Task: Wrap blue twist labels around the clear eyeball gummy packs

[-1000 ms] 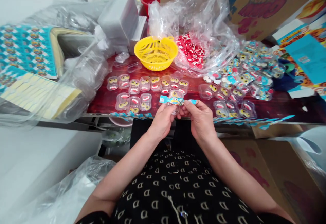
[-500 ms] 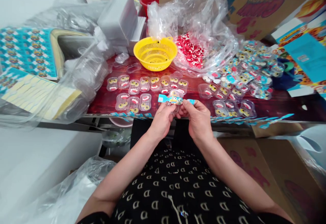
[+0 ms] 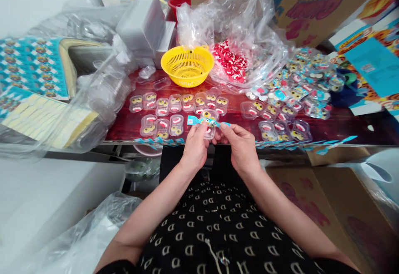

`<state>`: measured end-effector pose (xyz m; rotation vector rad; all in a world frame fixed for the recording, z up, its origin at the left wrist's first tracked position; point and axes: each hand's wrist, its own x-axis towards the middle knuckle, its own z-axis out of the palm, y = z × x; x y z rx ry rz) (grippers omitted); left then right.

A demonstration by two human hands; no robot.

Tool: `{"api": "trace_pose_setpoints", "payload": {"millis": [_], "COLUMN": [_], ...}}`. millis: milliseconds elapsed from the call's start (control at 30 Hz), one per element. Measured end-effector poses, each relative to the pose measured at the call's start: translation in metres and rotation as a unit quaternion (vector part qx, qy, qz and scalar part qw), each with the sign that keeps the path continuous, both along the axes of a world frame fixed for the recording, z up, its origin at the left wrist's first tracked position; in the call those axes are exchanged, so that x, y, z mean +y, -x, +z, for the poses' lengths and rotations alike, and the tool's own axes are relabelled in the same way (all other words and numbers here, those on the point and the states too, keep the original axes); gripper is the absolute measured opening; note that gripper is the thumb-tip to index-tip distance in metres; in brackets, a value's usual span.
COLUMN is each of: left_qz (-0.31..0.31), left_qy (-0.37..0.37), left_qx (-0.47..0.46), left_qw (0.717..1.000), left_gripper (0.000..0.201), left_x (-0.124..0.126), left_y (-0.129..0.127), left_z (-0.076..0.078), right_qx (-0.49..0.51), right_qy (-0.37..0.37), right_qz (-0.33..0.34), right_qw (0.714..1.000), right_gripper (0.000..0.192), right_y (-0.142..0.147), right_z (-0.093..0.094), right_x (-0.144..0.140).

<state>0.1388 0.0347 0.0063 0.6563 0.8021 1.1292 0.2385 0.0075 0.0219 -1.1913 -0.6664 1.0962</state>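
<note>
Both hands meet just above the near edge of the dark red glossy tabletop (image 3: 343,124), at about 6 o'clock of the spread of goods. Between them is a small clear plastic blister case with a blue printed sticker strip (image 3: 208,122) laid across its top. The left hand (image 3: 195,147) has its fingers closed on the case from below and at its left side; the right hand (image 3: 240,146) pinches the strip's right end between thumb and forefinger. Judging by this, the step in hand is pressing the strip down over the case as a seal. The next move would seem to call for smoothing both loose ends flat against the sides without shifting the lid.

At 12 o'clock of the hands stands a round yellow slotted plastic basket (image 3: 187,65); its inside looks empty, though the far wall hides part of it. At 1 o'clock a crumpled clear plastic bag (image 3: 246,24) holds a heap of red-and-white sweets (image 3: 230,62). From 10 to 12 o'clock lie rows of unsealed clear cases with yellow eye-shaped and red-and-white sweets (image 3: 174,103). At 2 o'clock is a pile of cases already bearing blue strips (image 3: 308,78).
</note>
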Motion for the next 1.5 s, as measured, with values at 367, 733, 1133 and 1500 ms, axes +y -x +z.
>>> {"api": "trace_pose_setpoints", "payload": {"millis": [367,733,1133,1500], "left_qz": [-0.056,-0.128,-0.279,-0.116], "left_qy": [0.007,-0.042,-0.031,-0.157], "left_qx": [-0.044,-0.052,-0.025,0.167], "left_qw": [0.997,0.99,0.959,0.966], "left_gripper": [0.039,0.031,0.034,0.032], "left_x": [0.004,0.009,0.006,0.0], "left_y": [0.005,0.018,0.028,0.021], "left_z": [0.018,0.017,0.025,0.019], "right_qx": [0.015,0.051,0.153,0.059], "right_qy": [0.031,-0.025,0.004,-0.013], "right_qz": [0.031,0.12,0.308,0.14], "right_qw": [0.999,0.991,0.939,0.988], "right_gripper": [0.031,0.035,0.037,0.019], "right_y": [-0.008,0.004,-0.02,-0.021], "right_z": [-0.01,-0.005,-0.008,0.003], "right_x": [0.005,0.002,-0.005,-0.018]}}
